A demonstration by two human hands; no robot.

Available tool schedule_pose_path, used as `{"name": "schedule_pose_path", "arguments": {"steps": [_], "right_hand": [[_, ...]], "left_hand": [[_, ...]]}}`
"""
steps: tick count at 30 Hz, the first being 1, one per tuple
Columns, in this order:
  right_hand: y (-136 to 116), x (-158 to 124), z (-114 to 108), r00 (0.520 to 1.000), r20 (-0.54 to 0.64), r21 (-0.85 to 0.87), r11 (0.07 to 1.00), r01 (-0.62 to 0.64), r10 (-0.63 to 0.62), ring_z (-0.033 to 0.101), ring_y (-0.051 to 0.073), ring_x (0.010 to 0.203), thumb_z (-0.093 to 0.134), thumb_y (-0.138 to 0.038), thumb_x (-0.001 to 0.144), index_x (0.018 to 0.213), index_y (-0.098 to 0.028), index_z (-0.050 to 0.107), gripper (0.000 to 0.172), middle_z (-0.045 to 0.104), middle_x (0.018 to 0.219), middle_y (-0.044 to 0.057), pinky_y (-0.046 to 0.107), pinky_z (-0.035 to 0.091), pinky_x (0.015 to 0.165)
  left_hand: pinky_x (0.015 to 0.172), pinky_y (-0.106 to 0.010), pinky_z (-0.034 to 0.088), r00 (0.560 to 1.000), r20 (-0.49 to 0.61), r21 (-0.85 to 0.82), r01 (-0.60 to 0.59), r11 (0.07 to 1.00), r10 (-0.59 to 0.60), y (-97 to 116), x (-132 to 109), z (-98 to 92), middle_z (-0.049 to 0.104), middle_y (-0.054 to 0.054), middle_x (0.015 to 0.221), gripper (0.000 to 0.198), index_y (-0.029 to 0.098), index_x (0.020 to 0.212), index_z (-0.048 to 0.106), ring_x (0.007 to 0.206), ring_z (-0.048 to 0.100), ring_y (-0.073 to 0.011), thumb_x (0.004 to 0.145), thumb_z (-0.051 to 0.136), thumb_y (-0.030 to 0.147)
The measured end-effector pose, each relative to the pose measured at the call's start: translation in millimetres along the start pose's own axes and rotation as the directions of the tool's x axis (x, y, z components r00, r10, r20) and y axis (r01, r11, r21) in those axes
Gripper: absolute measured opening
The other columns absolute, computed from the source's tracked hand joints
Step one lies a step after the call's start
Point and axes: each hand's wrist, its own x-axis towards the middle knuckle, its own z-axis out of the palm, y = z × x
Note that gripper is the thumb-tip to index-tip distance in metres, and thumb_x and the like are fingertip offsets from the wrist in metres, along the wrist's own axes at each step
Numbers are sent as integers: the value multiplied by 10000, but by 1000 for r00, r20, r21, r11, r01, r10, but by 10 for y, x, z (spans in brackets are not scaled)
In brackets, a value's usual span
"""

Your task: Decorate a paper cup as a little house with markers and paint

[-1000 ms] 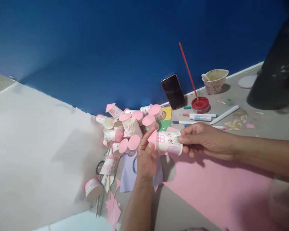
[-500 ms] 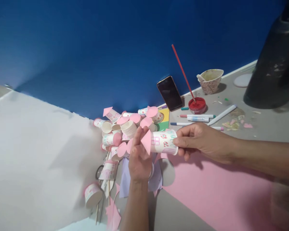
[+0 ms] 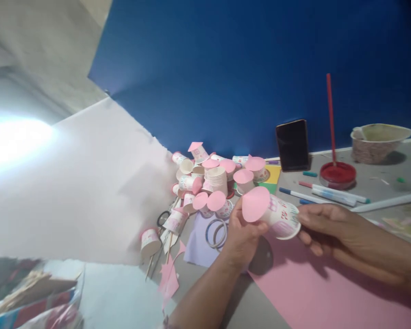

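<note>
A white paper cup [image 3: 283,218] lies sideways between my hands, with a pink paper cone [image 3: 256,204] on its closed end. Drawn on its side are a pink window, red flowers and green strokes. My right hand [image 3: 332,230] pinches the cup near its open rim. My left hand [image 3: 245,237] is closed around the cone end, thumb in front and its other fingers partly hidden behind. Just beyond my left hand, several similar cups with pink tops [image 3: 216,201] crowd together around a stack of plain cups [image 3: 217,180].
Pink paper [image 3: 329,283] lies under my right arm. Tape rings [image 3: 216,234] rest on a lilac sheet [image 3: 195,249], near scissors [image 3: 163,218]. Markers [image 3: 334,194], a red dish [image 3: 338,176] with an upright stick, a phone [image 3: 292,146] and a bowl [image 3: 373,148] stand along the blue wall.
The view has swung left, showing more of the left side. My left hand has gone from flat fingers against the cone to a grip. The cone's round face now turns more toward me.
</note>
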Motion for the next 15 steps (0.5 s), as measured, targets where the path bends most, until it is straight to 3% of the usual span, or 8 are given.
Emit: {"name": "schedule_pose_path", "arguments": {"steps": [3,6,8,12,15], "right_hand": [[77,15,-70,999,-44,-58,998,-16,13,524,115,535,861,-675,785,783,-178,751,509,626,657,16,217,496,447],[159,47,-141,993,-73,-92,991,-97,90,538,136,524,837,-701,788,812,-196,772,510,627,641,22,243,494,448],[208,82,-183,989,-86,-131,983,-128,117,557,148,534,856,-705,758,766,-199,766,514,639,643,35,253,499,461],[294,160,-264,985,-107,-196,969,-151,132,559,154,522,880,-728,697,728,-197,776,542,634,612,44,262,496,471],[357,208,-319,986,-111,-221,965,-143,120,526,155,481,876,-779,635,695,-191,764,602,603,571,43,288,477,455]], "left_hand": [[882,-339,595,997,-51,15,-51,999,52,159,-9,-73,794,-63,1048,677,195,1157,740,967,753,-235,542,992,324],[863,-325,608,969,-189,146,-134,980,161,447,-53,-372,796,-42,1005,634,206,1108,736,903,753,-205,526,983,252],[819,-310,604,893,-324,290,-222,931,314,703,-78,-707,793,-36,949,616,203,1090,733,844,747,-196,523,966,262],[846,-328,581,639,-486,595,-258,761,596,1258,-5,-1502,760,-14,892,489,184,984,686,862,733,-197,603,910,394],[842,-311,556,545,-537,661,-202,722,644,1530,152,-1984,744,0,891,543,168,971,677,870,709,-183,561,941,405]]}}
